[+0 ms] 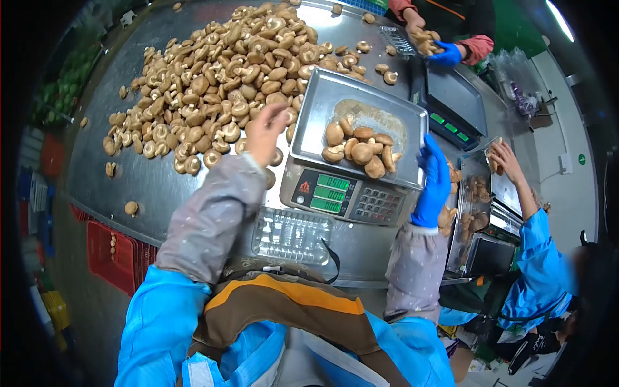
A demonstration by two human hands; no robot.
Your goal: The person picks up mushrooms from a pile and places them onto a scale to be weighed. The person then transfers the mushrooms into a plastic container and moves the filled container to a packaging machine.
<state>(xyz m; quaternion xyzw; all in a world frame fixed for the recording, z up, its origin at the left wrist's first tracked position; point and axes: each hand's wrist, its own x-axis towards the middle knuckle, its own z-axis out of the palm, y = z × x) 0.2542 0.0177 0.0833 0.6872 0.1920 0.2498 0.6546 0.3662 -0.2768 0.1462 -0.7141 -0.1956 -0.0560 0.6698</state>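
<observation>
Shiitake mushrooms [362, 147] lie in a small group in the metal tray [309, 129] of a digital scale [348, 197]. My left hand [265, 132], bare, is at the near edge of a large shiitake pile [213, 90], left of the tray, fingers apart with nothing in them. In a blue glove, my right hand [433, 184] rests along the tray's right rim with its fingers stretched out. The scale's green display is lit, its top line showing about 0.50. A clear plastic punnet [291, 237] sits in front of the scale, close to my body.
Across the table, a person's blue-gloved hand [446, 54] holds mushrooms beside a second scale [451, 106]. Another person's hand [505, 161] works at the right, near trays of mushrooms. A red crate [116, 258] stands below the table's left edge.
</observation>
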